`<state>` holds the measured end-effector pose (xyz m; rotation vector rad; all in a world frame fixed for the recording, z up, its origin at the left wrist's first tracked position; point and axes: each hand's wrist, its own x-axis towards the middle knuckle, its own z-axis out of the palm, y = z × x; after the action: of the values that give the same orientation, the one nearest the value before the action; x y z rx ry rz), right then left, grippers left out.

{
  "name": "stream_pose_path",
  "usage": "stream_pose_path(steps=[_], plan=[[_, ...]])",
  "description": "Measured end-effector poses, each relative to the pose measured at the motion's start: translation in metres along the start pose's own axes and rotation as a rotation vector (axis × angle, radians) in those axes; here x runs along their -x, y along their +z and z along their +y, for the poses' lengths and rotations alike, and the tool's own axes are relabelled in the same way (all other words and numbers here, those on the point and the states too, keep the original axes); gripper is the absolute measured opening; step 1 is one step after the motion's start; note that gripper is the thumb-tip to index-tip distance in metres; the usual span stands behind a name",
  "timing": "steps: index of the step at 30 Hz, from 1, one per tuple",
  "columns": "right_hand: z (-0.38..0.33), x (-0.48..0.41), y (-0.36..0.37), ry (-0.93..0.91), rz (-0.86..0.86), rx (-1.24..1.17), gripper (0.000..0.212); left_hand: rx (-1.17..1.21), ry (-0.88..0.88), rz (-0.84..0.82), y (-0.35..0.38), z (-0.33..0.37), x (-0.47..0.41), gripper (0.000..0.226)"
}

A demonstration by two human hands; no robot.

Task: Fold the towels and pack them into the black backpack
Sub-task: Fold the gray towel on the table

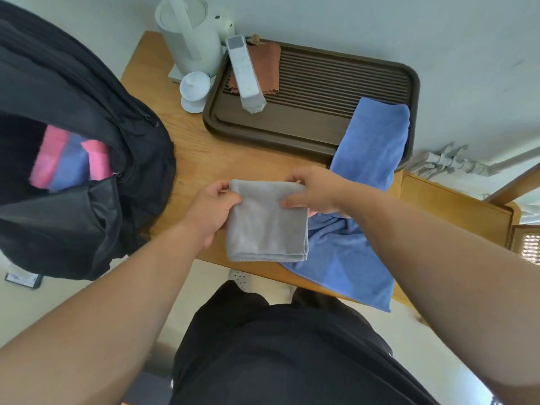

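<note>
Grey towel: folded to a small square of several layers, held at its top edge over the near side of the table; its right side overlaps the blue towel, and we cannot tell whether its bottom fold rests on anything

Left hand: we pinch the towel's upper left corner, thumb in front and fingers curled behind

Right hand: we grip the upper right corner the same way, thumb laid across the front layer

How it will handle: we judge it light, soft and limp, probably microfibre; it won't break or slip, but the layers look free to slide and fall open if only one is held

Where to take hold: we would clamp through all layers at once, near the folded edge rather than the loose hems, or lay a flat palm under the whole square to carry it

Blue towel: unfolded, draped from the brown tray across the table and over its near edge; larger, so we expect it to sag and need both hands spread wide

Black backpack: on the left end of the table, main pocket unzipped and gaping towards us, with pink and blue towels inside

Fit: the mouth looks wide enough for the grey square to go in flat or on edge beside them

Nearby: a white kettle, a lidded cup and a remote stand at the far side, well apart from our hands
</note>
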<state>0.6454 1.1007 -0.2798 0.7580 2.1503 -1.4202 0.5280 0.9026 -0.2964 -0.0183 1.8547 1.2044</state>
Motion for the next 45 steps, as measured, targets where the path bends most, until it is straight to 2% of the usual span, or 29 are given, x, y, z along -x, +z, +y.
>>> stream_pose_path(steps=[3, 6, 9, 12, 15, 17, 19, 22, 26, 29, 32, 35, 37, 41, 45], plan=[[0.000, -0.017, 0.035, 0.001, 0.066, 0.160, 0.030, -0.267, 0.044, -0.034, -0.024, -0.005, -0.017, 0.027], [0.003, -0.037, 0.069, 0.088, 0.136, 0.255, 0.041, -0.664, 0.108, -0.035, -0.043, -0.019, -0.034, 0.046], [0.004, -0.050, 0.088, 0.136, 0.252, 0.414, 0.057, -1.077, 0.288, 0.026, -0.050, -0.025, -0.044, 0.071], [0.001, -0.049, 0.090, 0.119, 0.273, 0.666, 0.080, -1.249, 0.488, -0.053, -0.045, -0.024, -0.051, 0.087], [0.000, -0.051, 0.089, 0.133, 0.222, 0.786, 0.101, -1.355, 0.542, -0.190, -0.038, -0.022, -0.064, 0.092], [0.002, -0.055, 0.088, 0.140, 0.206, 0.822, 0.104, -1.428, 0.549, -0.247, -0.034, -0.020, -0.073, 0.096], [0.003, -0.060, 0.086, 0.133, 0.197, 0.846, 0.099, -1.452, 0.552, -0.270, -0.031, -0.018, -0.080, 0.097], [0.001, -0.069, 0.079, 0.157, 0.176, 0.725, 0.080, -1.485, 0.562, -0.246, -0.027, -0.007, -0.088, 0.088], [-0.003, -0.074, 0.072, 0.136, 0.133, 0.697, 0.040, -1.484, 0.649, -0.250, -0.024, 0.000, -0.086, 0.035], [0.005, -0.070, 0.071, 0.063, 0.279, 0.648, 0.026, -1.408, 0.793, -0.178, -0.026, -0.008, -0.081, 0.019], [0.014, -0.059, 0.075, -0.039, 0.400, 0.586, 0.036, -1.434, 0.929, -0.096, -0.030, -0.021, -0.075, 0.027], [0.023, -0.041, 0.086, -0.172, 0.400, 0.726, 0.062, -1.423, 0.958, -0.060, -0.033, -0.032, -0.067, 0.035], [0.031, -0.032, 0.098, -0.209, 0.407, 0.826, 0.068, -1.414, 0.951, -0.089, -0.036, -0.039, -0.058, 0.041], [0.042, -0.027, 0.116, -0.199, 0.467, 0.878, 0.058, -1.380, 0.839, -0.279, -0.047, -0.058, -0.033, 0.060], [0.050, -0.022, 0.129, -0.180, 0.496, 0.853, 0.042, -1.434, 0.802, -0.388, -0.054, -0.085, -0.016, 0.076]])
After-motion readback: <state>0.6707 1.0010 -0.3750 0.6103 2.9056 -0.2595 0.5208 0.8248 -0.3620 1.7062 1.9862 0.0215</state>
